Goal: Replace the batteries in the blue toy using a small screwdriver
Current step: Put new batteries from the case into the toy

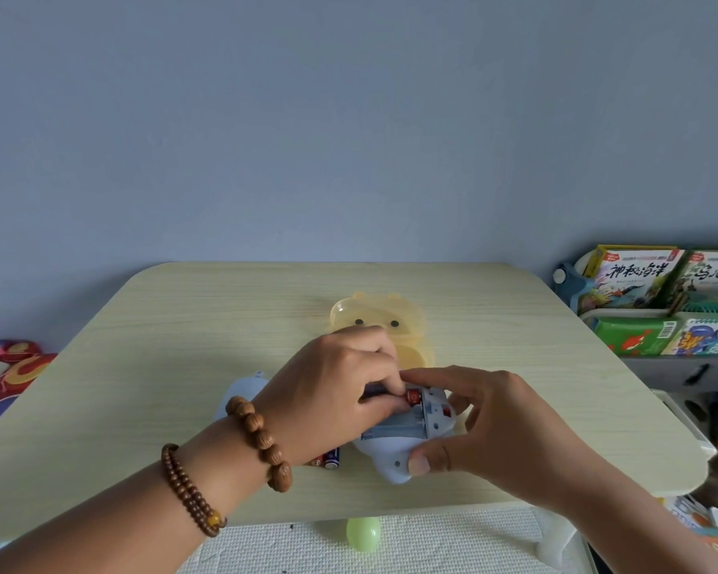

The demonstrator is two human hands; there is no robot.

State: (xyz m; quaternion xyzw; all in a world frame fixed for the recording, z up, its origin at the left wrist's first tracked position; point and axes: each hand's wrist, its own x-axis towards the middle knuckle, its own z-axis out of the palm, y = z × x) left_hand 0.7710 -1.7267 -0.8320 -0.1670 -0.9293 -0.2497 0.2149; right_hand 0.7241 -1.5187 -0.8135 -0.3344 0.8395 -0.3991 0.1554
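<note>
- A pale wood-grain desk (175,350) is standing against a blue-grey wall and carrying everything below
- A book rack (639,321) full of picture books is sitting off the desk's right edge
- The left hand (328,391), with two brown bead bracelets (262,441) on its wrist, is reaching in from the lower left and pinching a battery between thumb and fingertips
- The right hand (506,424) is gripping the blue toy, its thumb pressing on the near edge and its fingers curving over the far side
- A yellow see-through case (374,312) with a bear face is lying on the desk just behind the hands
- The blue toy (390,453) is lying near the middle of the desk's front half, underside up, with its battery bay showing open
- A pale blue piece (241,387) is lying left of the toy, partly hidden by the left wrist
- A green ball (363,532) is lying on the white mat under the desk's front edge
- Loose batteries (328,458) are lying on the desk under the left palm, just beside the toy
- The battery (411,396), red at its end, is being held at the far end of the bay
</note>
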